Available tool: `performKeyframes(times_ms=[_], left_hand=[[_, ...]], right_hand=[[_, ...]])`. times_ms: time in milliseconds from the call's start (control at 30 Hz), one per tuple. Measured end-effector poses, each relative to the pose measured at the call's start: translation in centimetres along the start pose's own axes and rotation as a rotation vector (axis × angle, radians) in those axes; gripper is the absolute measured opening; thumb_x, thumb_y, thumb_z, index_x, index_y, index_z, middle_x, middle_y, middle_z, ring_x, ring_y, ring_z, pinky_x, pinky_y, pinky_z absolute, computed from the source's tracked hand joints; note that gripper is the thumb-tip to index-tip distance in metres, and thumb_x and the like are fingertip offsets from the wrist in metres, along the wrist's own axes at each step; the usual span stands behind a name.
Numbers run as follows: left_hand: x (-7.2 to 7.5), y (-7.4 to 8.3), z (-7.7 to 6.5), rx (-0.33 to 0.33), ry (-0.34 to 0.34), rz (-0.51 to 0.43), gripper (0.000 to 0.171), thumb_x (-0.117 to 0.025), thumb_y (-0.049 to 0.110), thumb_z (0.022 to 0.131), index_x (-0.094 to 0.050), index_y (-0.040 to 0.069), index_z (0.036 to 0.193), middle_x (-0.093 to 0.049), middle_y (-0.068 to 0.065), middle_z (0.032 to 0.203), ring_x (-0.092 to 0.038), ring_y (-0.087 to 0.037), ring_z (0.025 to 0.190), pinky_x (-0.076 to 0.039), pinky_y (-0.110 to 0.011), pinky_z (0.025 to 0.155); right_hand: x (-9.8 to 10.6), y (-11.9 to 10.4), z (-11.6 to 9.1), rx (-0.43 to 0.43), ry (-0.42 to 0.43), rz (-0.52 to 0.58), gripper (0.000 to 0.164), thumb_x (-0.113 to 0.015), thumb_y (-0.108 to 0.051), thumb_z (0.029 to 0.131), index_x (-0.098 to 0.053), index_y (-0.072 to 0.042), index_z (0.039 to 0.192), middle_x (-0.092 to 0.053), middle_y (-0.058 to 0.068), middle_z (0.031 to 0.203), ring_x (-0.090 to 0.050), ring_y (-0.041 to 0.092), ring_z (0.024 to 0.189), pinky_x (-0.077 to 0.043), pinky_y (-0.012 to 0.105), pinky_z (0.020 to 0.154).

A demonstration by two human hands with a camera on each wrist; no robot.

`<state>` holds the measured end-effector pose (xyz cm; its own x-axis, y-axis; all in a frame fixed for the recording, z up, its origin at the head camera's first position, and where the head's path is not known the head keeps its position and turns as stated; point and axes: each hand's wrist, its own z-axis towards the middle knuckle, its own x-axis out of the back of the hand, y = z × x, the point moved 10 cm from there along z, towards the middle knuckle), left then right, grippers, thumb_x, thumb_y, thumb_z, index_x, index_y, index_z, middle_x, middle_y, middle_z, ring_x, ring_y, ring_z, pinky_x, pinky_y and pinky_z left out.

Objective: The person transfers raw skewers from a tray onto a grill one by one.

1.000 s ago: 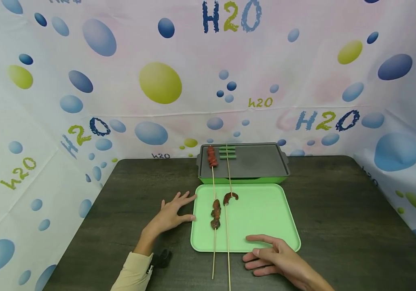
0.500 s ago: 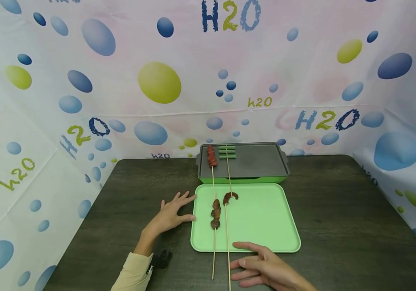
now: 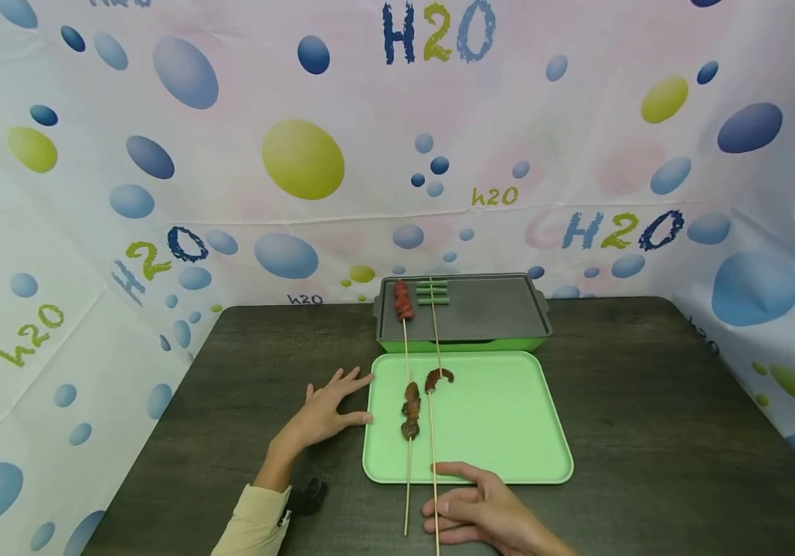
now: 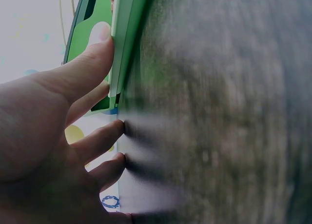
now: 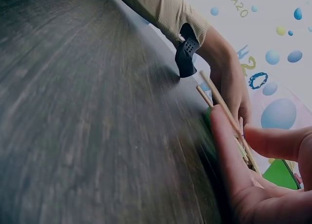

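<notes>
My left hand [image 3: 321, 415] lies spread at the left side of a light green tray [image 3: 508, 417], thumb and index fingertip at its rim. In the left wrist view, the thumb touches the tray's side [image 4: 127, 43] and other fingertips are at the tabletop. My right hand [image 3: 487, 510] is at the tray's front edge. A thin wooden skewer with a curled reddish-brown piece [image 3: 439, 378] passes between its thumb and fingers. The fingers are loosely extended around the stick [image 5: 219, 94], thumb tip right beside it. Left of it on the tray lies a skewer of brown meat chunks [image 3: 410, 413].
Behind the tray stands a green grill with a dark plate [image 3: 494, 309]. On it are a skewer of red meat [image 3: 403, 301] and one of green pieces [image 3: 433, 292], their sticks reaching over the tray. A black device [image 5: 186, 58] sits at my left wrist. The dark table [image 3: 647, 432] extends on both sides.
My right hand has moved left, from the tray's front right to the curled-piece skewer, whose stick now lies between thumb and fingers. My left hand has stayed at the tray.
</notes>
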<state>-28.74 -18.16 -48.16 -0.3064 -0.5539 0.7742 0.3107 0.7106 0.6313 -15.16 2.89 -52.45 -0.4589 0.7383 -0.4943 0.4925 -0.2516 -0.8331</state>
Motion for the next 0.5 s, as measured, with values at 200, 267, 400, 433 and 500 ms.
performKeyframes(times_ms=[200, 267, 400, 433, 500], left_hand=[[-0.06, -0.10, -0.05, 0.001, -0.002, 0.003, 0.075, -0.076, 0.035, 0.092, -0.046, 0.015, 0.157, -0.029, -0.022, 0.164, -0.013, -0.048, 0.153, 0.002, -0.084, 0.106], [0.00, -0.11, -0.04, -0.003, 0.005, 0.003, 0.075, -0.076, 0.035, 0.092, -0.046, 0.014, 0.157, -0.029, -0.022, 0.164, -0.013, -0.048, 0.153, 0.002, -0.085, 0.105], [0.01, -0.19, -0.05, -0.007, 0.008, -0.001, 0.075, -0.076, 0.034, 0.092, -0.046, 0.014, 0.157, -0.029, -0.023, 0.164, -0.013, -0.048, 0.153, 0.003, -0.085, 0.105], [0.01, -0.21, -0.06, -0.008, 0.008, -0.002, 0.075, -0.076, 0.034, 0.092, -0.046, 0.013, 0.157, -0.029, -0.023, 0.164, -0.013, -0.048, 0.153, 0.003, -0.085, 0.105], [-0.01, -0.27, -0.08, -0.008, 0.007, -0.006, 0.075, -0.076, 0.034, 0.092, -0.046, 0.013, 0.157, -0.029, -0.023, 0.164, -0.013, -0.048, 0.153, 0.003, -0.085, 0.105]], right_hand=[[-0.06, 0.06, 0.16, 0.023, -0.002, -0.023, 0.067, -0.063, -0.002, 0.100, -0.029, 0.010, 0.156, -0.072, 0.025, 0.112, -0.076, 0.027, 0.095, -0.061, 0.038, 0.080], [0.05, -0.01, 0.20, 0.027, 0.007, -0.032, 0.067, -0.064, -0.002, 0.100, -0.029, 0.009, 0.157, -0.072, 0.025, 0.111, -0.076, 0.027, 0.094, -0.061, 0.037, 0.079], [0.16, -0.14, 0.12, 0.034, 0.022, -0.045, 0.068, -0.064, -0.002, 0.100, -0.030, 0.008, 0.157, -0.073, 0.025, 0.110, -0.076, 0.026, 0.094, -0.061, 0.036, 0.078], [0.14, -0.17, 0.07, 0.035, 0.021, -0.045, 0.069, -0.064, -0.002, 0.100, -0.029, 0.008, 0.158, -0.073, 0.025, 0.110, -0.076, 0.026, 0.094, -0.061, 0.036, 0.078], [0.13, -0.21, -0.04, 0.041, 0.020, -0.043, 0.069, -0.065, -0.002, 0.100, -0.029, 0.008, 0.158, -0.073, 0.025, 0.110, -0.076, 0.025, 0.094, -0.061, 0.036, 0.078]])
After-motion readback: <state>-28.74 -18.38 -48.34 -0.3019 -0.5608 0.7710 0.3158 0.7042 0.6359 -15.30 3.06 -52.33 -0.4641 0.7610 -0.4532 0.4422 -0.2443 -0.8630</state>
